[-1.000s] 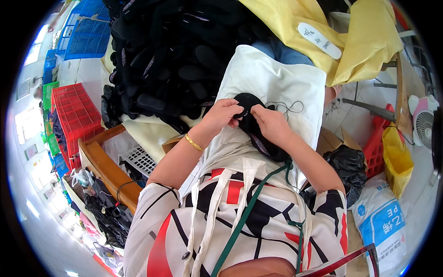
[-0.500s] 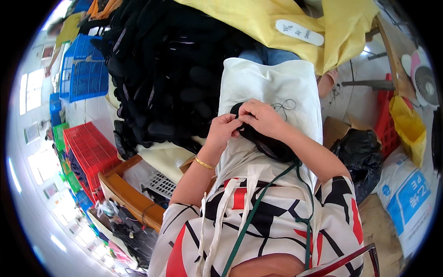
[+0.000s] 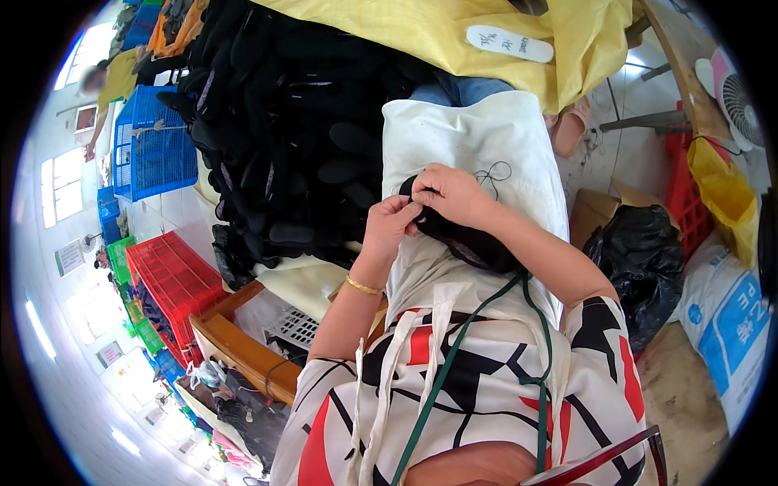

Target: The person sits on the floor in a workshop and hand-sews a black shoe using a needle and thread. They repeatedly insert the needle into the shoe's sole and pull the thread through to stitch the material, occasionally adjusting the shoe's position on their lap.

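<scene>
Over my lap lies a white cloth (image 3: 462,130), and a soft black fabric piece (image 3: 466,243), perhaps a shoe upper, rests on it. Both my hands meet at its upper left edge. My left hand (image 3: 391,225), a gold bangle on its wrist, pinches that edge with thumb and fingertips. Right beside it, my right hand (image 3: 452,194) is closed in a pinch on the same edge. Anything small between the fingertips, such as a needle, cannot be made out. A loop of thin dark thread (image 3: 494,174) lies on the cloth beyond my right hand.
A large heap of black fabric pieces (image 3: 300,138) fills the far left. Beyond my lap are a yellow sheet (image 3: 389,24) and a white sole-shaped card (image 3: 509,44). Left stand blue (image 3: 154,146) and red (image 3: 178,271) crates and a wooden drawer (image 3: 243,340); right, a black bag (image 3: 636,259) and fan (image 3: 736,101).
The view has shifted slightly, so the surroundings sit differently in the picture. My hands stay together at the black piece's edge, with only slight finger movement.
</scene>
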`<state>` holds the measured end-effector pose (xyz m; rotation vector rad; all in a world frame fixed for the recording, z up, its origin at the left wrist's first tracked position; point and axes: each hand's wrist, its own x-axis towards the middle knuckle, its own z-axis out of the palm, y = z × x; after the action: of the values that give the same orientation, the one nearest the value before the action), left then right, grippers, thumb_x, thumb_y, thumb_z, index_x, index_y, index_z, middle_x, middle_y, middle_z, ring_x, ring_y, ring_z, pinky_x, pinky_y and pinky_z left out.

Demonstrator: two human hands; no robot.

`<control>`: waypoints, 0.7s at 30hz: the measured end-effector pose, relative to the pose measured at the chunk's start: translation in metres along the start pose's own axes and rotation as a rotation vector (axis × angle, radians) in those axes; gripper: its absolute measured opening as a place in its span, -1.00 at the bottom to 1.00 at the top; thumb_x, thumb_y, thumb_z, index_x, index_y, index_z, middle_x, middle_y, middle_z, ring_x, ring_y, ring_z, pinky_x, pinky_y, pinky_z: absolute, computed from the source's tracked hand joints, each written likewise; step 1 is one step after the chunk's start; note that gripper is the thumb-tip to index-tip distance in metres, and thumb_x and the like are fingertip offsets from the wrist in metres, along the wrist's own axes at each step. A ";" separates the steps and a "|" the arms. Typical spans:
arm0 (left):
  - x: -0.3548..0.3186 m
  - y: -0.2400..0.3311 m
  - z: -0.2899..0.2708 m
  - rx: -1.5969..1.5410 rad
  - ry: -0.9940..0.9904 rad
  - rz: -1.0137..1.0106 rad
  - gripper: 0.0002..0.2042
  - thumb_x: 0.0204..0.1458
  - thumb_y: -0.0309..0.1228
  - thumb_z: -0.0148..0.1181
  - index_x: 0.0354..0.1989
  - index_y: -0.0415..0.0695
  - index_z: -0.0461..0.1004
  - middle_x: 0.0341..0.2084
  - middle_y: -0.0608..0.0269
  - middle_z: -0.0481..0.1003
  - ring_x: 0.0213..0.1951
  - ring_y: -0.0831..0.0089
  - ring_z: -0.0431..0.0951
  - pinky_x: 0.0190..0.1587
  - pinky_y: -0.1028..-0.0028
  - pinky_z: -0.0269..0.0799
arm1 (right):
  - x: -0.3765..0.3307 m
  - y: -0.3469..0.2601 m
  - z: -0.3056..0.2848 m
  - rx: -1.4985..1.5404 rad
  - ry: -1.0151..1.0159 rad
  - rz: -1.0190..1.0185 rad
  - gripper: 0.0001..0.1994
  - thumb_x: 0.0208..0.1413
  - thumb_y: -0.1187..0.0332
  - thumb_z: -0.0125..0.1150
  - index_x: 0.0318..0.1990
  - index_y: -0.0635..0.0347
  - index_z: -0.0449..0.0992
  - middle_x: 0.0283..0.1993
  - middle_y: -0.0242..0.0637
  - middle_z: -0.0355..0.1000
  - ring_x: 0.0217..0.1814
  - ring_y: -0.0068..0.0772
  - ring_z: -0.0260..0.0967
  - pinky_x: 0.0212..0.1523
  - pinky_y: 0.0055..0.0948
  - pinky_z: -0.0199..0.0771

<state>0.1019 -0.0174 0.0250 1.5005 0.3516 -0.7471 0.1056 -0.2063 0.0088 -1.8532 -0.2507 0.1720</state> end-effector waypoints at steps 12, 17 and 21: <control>-0.018 -0.013 0.008 0.614 0.254 0.282 -0.62 -0.02 -0.24 0.44 -0.27 -0.31 0.46 -0.56 0.32 0.43 -0.52 0.60 0.39 -0.42 0.55 0.37 | 0.011 0.005 -0.003 0.970 -0.044 0.528 -0.72 0.42 0.12 -0.08 -0.19 0.13 0.38 -0.50 -0.34 0.46 -0.64 -0.60 0.35 -0.69 -0.64 0.28; -0.020 -0.011 0.010 0.582 0.235 0.248 -0.69 -0.02 -0.32 0.44 -0.31 -0.28 0.46 -0.58 0.33 0.43 -0.52 0.61 0.38 -0.43 0.55 0.36 | 0.014 -0.002 -0.037 1.051 0.153 0.480 -0.80 0.37 0.20 0.03 -0.20 0.12 0.40 -0.58 -0.42 0.36 -0.70 -0.59 0.21 -0.68 -0.57 0.20; -0.016 -0.014 0.003 0.440 0.185 0.205 -0.77 0.01 -0.39 0.40 -0.36 -0.26 0.47 -0.58 0.38 0.44 -0.53 0.66 0.36 -0.44 0.58 0.35 | -0.002 0.015 -0.148 1.241 0.732 0.276 -0.87 0.25 0.39 0.09 -0.37 0.14 0.35 -0.67 -0.51 0.08 -0.62 -0.53 0.13 -0.49 -0.50 0.33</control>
<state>0.0807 -0.0155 0.0250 1.9949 0.1711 -0.5425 0.1417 -0.3479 0.0380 -0.6076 0.5339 -0.1557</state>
